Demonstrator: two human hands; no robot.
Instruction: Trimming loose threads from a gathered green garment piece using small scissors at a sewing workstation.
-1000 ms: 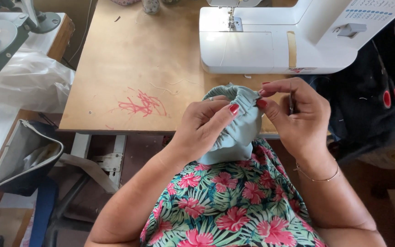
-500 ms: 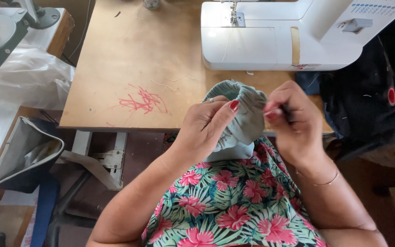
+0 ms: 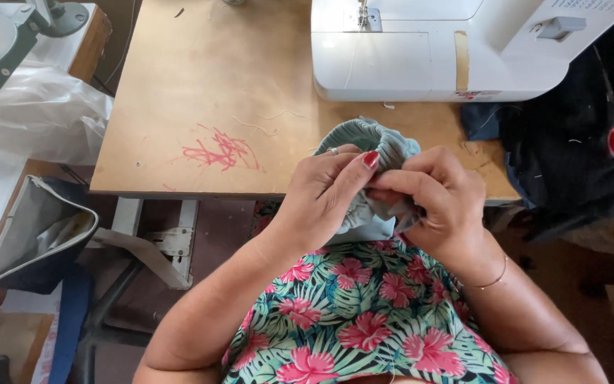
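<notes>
Both hands meet over my lap at the near edge of the wooden table [image 3: 200,92], and between them I have a small bundle of pale grey-green gathered fabric [image 3: 378,142]. My left hand [image 3: 321,195] wraps the left side of the cloth, fingers curled closed against it, the thumb with its red-painted nail pressed across the top ruffled edge; a ring shows on one finger. My right hand [image 3: 435,199] is closed too, its fingertips pinched tight on a fold of the same fabric just right of the left thumb, so the two hands touch or nearly touch at the pinch. I cannot tell whether anything small sits inside that pinch besides cloth. A thin bracelet lies on the right wrist. The fabric rises above my knuckles over the table edge and hangs down below them onto the floral dress [image 3: 364,327], green with pink flowers. Farther up the table stands a white sewing machine [image 3: 449,50], well apart from my hands, with loose thread ends lying on the wood near its base. A tangle of red scribble marks [image 3: 222,151] sits on the tabletop to the left of my hands. To the right, dark clothing [image 3: 570,156] is heaped over the table corner. Down at the left, beside the table's metal leg, an open grey bag [image 3: 37,235] rests on the floor.
</notes>
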